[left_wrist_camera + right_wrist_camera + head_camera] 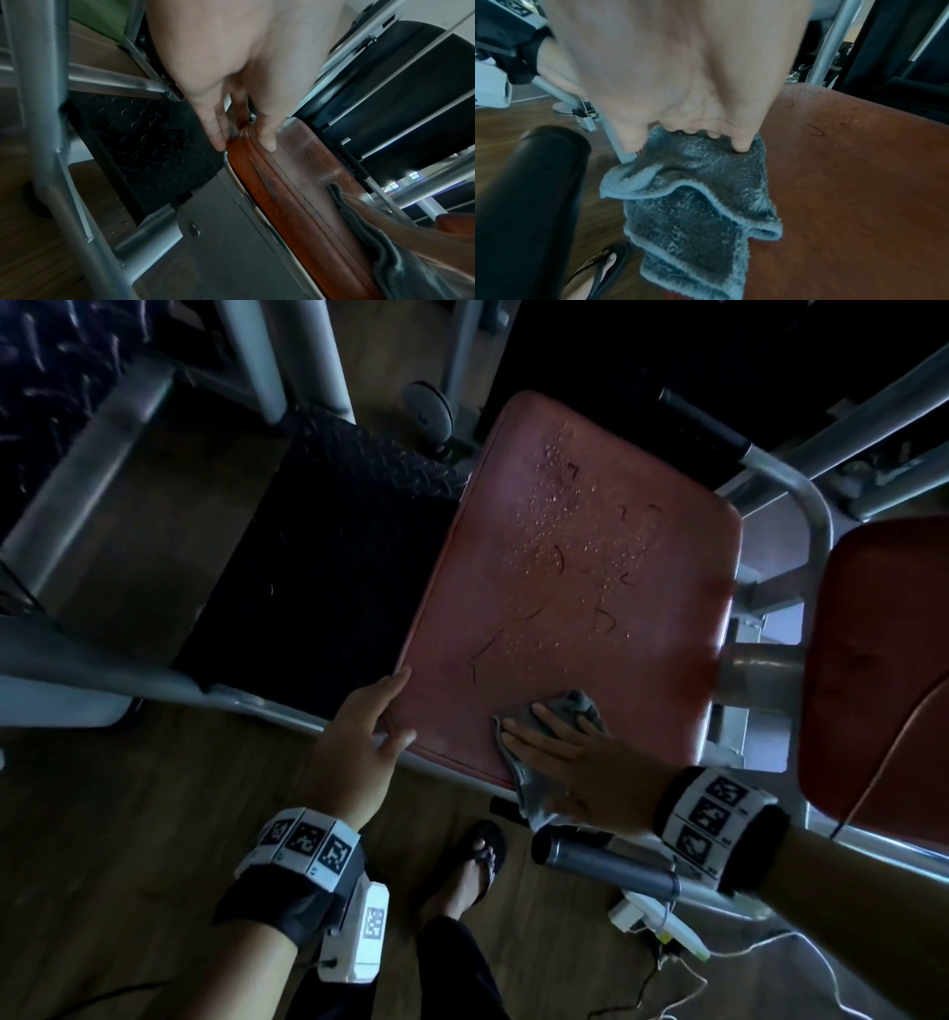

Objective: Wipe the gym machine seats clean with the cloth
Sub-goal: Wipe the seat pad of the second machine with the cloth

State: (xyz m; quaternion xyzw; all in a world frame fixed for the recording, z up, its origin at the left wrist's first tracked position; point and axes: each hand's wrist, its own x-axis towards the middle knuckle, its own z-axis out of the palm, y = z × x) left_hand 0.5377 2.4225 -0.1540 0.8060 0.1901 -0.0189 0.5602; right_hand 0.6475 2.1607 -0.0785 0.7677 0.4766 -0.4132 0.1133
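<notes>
A red padded seat (565, 588) fills the middle of the head view, with water droplets (570, 526) and thin dark scratches on its far half. My left hand (398, 706) holds its near left corner, thumb on top and fingers along the side edge; the left wrist view shows that hand (244, 146) pinching the seat's rim (295, 192). My right hand (544, 731) presses a grey cloth (580, 706) onto the seat near its front edge, fingers spread. In the right wrist view the cloth (693, 213) lies bunched under that hand (687, 134) and droops over the seat's edge (859, 182).
A second red pad (883, 670) stands at the right on a grey post. Grey frame tubes (791, 490) surround the seat. A black ribbed footplate (328, 546) lies left of it. A black handle grip (601, 857), my sandalled foot (477, 865) and a white device with cables (657, 922) are below, over wood floor.
</notes>
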